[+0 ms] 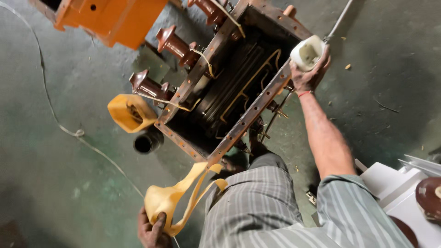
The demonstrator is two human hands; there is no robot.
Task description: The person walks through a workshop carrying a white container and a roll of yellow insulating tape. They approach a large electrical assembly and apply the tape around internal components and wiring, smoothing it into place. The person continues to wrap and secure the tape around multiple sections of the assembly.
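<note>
My right hand [308, 73] grips a white cup-shaped plastic container [307, 53] over the far rim of an open rusty metal tank [239, 126]. Dark windings with yellowish conductor strips [250, 82] lie inside the tank. Low in the frame, my left hand [151, 227] is closed around a bundle of yellow tape strips [177, 197] that trail up toward the tank's near corner. Three brown ceramic insulators [174, 46] stand along the tank's left side, tied with pale tape.
A yellow roll or bag [131, 112] and a black pipe opening [145, 143] sit left of the tank. An orange metal box [112, 18] stands at top left. A white cord [59, 124] runs across the concrete floor. White parts and a brown insulator [429, 197] lie at right.
</note>
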